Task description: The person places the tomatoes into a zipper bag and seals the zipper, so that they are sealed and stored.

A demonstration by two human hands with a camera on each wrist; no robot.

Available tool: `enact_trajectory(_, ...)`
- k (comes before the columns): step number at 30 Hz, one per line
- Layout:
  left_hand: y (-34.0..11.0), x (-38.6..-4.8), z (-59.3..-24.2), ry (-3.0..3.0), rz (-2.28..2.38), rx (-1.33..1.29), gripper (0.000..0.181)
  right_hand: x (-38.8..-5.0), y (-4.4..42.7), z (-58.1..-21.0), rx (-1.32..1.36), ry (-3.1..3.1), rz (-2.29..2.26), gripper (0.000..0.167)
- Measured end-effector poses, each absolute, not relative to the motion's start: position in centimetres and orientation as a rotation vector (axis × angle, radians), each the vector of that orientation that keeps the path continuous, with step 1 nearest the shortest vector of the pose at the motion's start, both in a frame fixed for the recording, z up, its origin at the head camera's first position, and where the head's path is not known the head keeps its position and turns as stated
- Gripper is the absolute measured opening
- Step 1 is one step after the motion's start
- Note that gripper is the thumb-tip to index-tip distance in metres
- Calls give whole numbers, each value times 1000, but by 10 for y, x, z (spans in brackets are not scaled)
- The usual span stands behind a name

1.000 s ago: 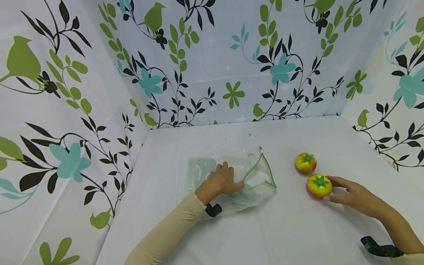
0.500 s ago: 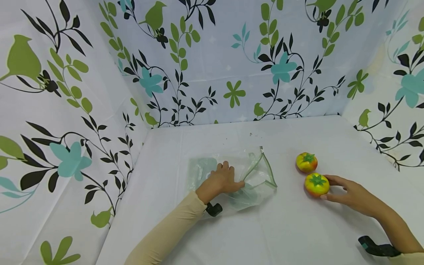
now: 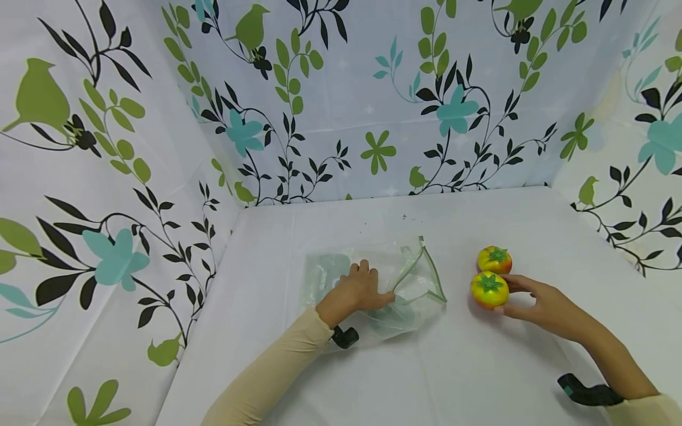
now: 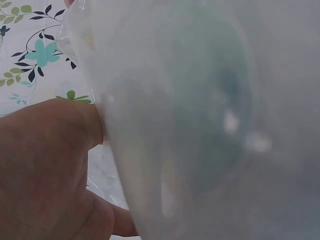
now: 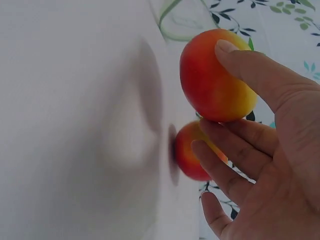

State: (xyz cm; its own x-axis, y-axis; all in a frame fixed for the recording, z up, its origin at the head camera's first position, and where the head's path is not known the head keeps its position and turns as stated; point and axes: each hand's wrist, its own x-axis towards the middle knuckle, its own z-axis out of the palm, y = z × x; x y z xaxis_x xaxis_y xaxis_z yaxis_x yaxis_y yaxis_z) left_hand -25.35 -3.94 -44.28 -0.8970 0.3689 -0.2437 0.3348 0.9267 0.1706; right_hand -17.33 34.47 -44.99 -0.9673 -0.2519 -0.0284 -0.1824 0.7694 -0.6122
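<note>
The left hand (image 3: 359,290) is found laid over the bag, though whether the film is pinched or merely pressed cannot be told; the right hand (image 3: 549,310) is found grasping a fruit between thumb and fingertips. Both are placed over a white table (image 3: 458,378). Of the clear plastic bag (image 3: 396,319), it is judged that the light film could be dragged or creased if pressure from the left hand were slackened or moved sideways, and that its green-edged mouth (image 3: 436,276), seen partly spread, could then be closed. Of the persimmon-like model fruit (image 3: 489,290), it is judged that it could be dropped and set rolling, since its smooth round side is held by the digits alone. The second fruit (image 3: 494,259) could be knocked away if brushed by that load or by the lower fingers. As to position, the bag is noted directly beneath the left hand, its mouth turned toward the right. The held fruit is noted at the right hand's fingertips, apparently just clear of the table. The second fruit is noted just beyond it, ungrasped; whether contact is made between the two cannot be told.
</note>
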Motion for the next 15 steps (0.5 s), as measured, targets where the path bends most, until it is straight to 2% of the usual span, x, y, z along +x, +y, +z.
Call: enact_trajectory(15,-41,-252,-443,2822,187,532,76,-201,305,-446,-488,2929,-1021,71)
